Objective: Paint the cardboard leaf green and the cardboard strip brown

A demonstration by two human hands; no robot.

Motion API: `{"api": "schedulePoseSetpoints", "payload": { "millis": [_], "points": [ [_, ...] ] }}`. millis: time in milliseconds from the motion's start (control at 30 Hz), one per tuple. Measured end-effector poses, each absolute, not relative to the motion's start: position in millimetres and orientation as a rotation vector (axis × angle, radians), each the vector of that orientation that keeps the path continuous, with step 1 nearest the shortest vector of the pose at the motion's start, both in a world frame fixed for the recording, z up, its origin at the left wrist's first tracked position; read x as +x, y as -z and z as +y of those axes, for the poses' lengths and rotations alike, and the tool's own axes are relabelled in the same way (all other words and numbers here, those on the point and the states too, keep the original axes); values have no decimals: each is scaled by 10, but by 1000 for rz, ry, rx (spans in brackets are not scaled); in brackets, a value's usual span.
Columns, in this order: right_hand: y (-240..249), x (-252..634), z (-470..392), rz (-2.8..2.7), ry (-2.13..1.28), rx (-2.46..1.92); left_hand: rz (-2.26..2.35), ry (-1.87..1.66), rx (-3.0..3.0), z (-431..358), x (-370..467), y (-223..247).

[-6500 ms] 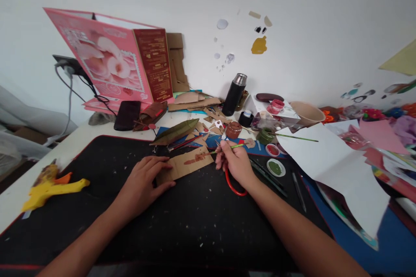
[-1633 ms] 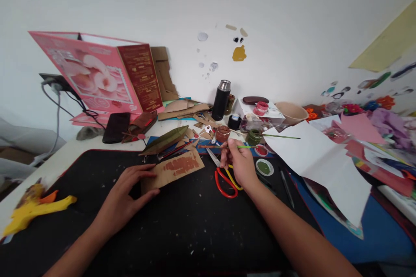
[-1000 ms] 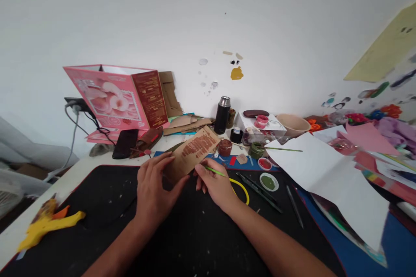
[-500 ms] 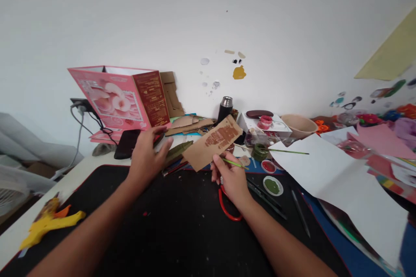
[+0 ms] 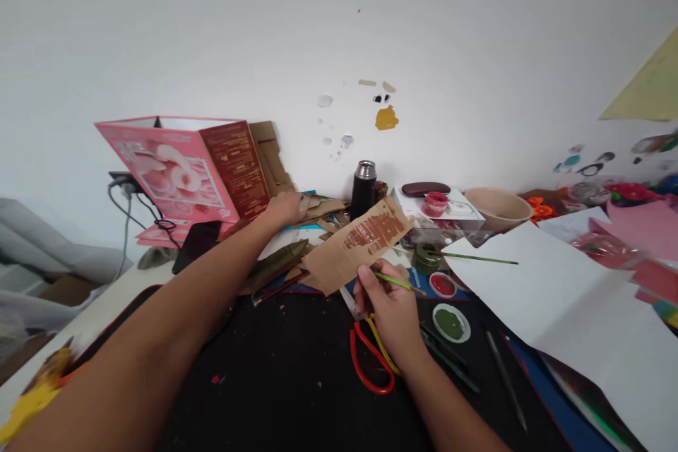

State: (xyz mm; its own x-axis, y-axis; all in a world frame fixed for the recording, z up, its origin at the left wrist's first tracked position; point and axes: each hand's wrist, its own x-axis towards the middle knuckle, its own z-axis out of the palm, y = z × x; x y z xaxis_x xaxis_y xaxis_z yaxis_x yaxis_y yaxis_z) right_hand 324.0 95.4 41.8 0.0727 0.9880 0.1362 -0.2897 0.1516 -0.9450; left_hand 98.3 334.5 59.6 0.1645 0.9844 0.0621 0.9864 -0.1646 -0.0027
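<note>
My right hand is closed on a strip of brown cardboard, its upper part marked with dark brown patches. A thin green paintbrush is held across the same fingers. Beneath this hand lies a pair of scissors with red and yellow handles. At the back, my left hand reaches into the pile of cardboard scraps beside the pink box. Its fingers are mostly hidden, so its grip cannot be made out. A dark green pointed piece lies in front of it.
A pink box and a black flask stand by the wall. To the right are a green paint jar, lids of red paint and green paint, and white paper. A yellow glue gun sits at the left.
My left hand has moved forward from above the phone to the cardboard scraps at the back. My right hand still holds the cardboard strip and brush, and the view has shifted slightly.
</note>
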Motion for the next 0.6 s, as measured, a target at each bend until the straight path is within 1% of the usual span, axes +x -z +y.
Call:
{"api": "schedulePoseSetpoints", "payload": {
  "millis": [133,267,600],
  "points": [
    [-440,3231,939,-977,-1249,-895,-2018,-44,-2344,3501,994,-535],
    [-465,3227,926,-971,-1288,-888,-2014,-69,-2298,3515,955,-530],
    [-426,3170,898,-1009,-1346,-897,-2000,109,-2249,3380,687,-707]
  ]
}}
